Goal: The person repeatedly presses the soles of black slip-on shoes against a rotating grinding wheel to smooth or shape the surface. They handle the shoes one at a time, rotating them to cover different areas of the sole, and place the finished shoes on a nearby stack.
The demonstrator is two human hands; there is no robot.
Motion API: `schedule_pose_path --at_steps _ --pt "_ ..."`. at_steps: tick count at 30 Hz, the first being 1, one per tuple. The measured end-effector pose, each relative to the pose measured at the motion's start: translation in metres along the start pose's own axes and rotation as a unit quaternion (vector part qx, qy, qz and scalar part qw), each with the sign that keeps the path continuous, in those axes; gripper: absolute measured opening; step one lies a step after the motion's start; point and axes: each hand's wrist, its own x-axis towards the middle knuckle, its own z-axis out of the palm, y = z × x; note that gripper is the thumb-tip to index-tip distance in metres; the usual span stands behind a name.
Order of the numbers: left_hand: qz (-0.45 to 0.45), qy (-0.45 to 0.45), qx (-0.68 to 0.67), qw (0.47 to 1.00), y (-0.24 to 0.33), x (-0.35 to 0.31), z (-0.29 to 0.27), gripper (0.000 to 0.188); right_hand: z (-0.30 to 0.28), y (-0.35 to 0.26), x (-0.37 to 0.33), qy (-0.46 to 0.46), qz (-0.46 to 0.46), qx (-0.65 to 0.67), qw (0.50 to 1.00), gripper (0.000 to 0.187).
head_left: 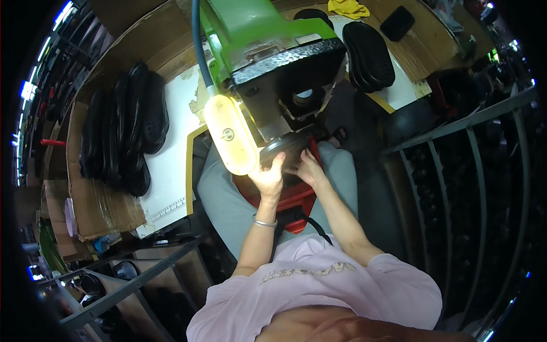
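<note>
My left hand (269, 178) and my right hand (309, 169) both grip a black shoe sole (285, 149) held up under the dark head (290, 65) of a green machine (250, 23). The left hand holds the sole's near left edge; the right hand holds its right side. A lit yellow lamp (231, 134) hangs just left of the left hand. A silver bracelet (264, 223) circles my left wrist. A red apron piece (290, 199) lies on my lap under the hands.
A row of black soles (122, 128) lies on the white worktop (171, 165) at left, over cardboard (102, 208). More black soles (369, 54) lie at the back right. Metal rack bars (473, 125) stand right and lower left (137, 279). A yellow cloth (347, 8) lies far back.
</note>
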Motion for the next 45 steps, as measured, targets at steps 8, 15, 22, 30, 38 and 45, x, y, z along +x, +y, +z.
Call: schedule_pose_path --at_steps 8,15,22,30,38,45 --pt "0.007 -0.042 0.001 0.999 0.016 0.004 0.003 0.034 0.002 -0.010 -0.015 -0.051 -0.106 -0.022 0.993 0.069" --pt "0.021 0.014 -0.009 1.000 0.011 0.007 0.022 0.045 -0.014 0.009 -0.005 0.006 -0.172 0.008 0.985 0.063" --pt "0.012 0.001 -0.027 1.000 0.007 0.012 -0.027 0.035 0.046 -0.103 -0.061 0.128 -0.429 -0.274 0.851 0.061" --pt "0.115 -0.094 0.178 0.973 0.036 0.031 -0.054 0.019 0.114 -0.133 -0.092 0.172 -0.551 -0.490 0.653 0.068" --pt "0.053 -0.032 0.022 0.998 0.035 0.034 -0.110 0.028 0.140 -0.111 -0.094 0.028 -0.525 -0.502 0.686 0.069" --pt "0.018 0.026 0.000 1.000 0.011 0.029 -0.184 0.025 0.156 -0.075 -0.068 -0.027 -0.537 -0.555 0.635 0.064"
